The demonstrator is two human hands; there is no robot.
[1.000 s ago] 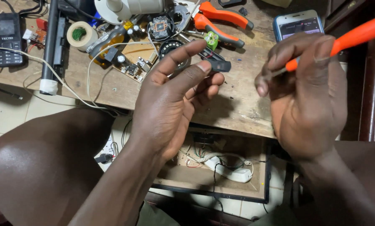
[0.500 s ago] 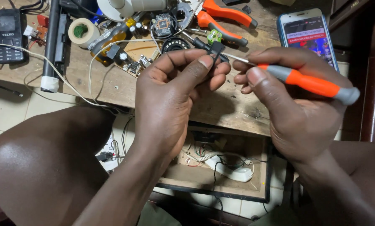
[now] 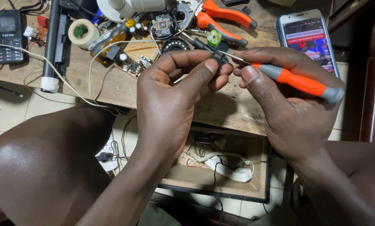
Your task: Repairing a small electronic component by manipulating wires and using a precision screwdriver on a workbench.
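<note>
Small black part (image 3: 218, 56) pinched; orange-grey screwdriver (image 3: 298, 81) tip touching.

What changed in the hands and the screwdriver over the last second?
The right hand swung the orange screwdriver down from pointing up and right, bringing its tip to the small black part pinched in the left hand. The left hand's grip, the smartphone and the pliers stayed put.

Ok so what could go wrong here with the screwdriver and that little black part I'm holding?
The screwdriver tip meets the small black part pinched in the left hand, so a slip could jab a fingertip. The part is held in the air over the cluttered workbench, so a freed screw might vanish among the wires. The right hand works close to the smartphone; a jerk could knock it.
</note>
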